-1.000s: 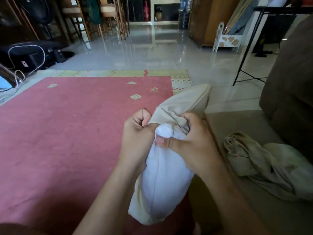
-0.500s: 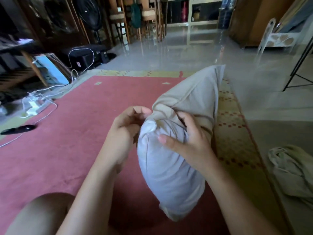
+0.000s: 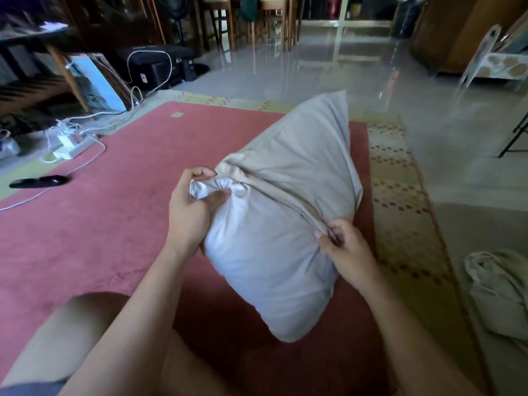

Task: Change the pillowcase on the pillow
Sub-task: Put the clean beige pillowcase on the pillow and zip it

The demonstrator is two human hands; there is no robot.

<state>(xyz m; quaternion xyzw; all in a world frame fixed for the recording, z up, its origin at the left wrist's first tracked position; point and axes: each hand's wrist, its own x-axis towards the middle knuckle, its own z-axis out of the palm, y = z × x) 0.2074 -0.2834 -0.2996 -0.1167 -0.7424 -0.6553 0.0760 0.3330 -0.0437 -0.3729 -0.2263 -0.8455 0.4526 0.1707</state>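
Beige pillowcase (image 3: 300,155) covers the far half of the white pillow (image 3: 265,267), held over the red rug (image 3: 100,224). The left hand (image 3: 194,207) clutches the pillow's bare corner to anchor it; the right hand (image 3: 348,252) pinches the case's hem, likely to draw it along.

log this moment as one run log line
phase: pillowcase partway over pillow | left hand: grips pillow corner | right hand: pinches pillowcase edge | crumpled cloth: lying at right
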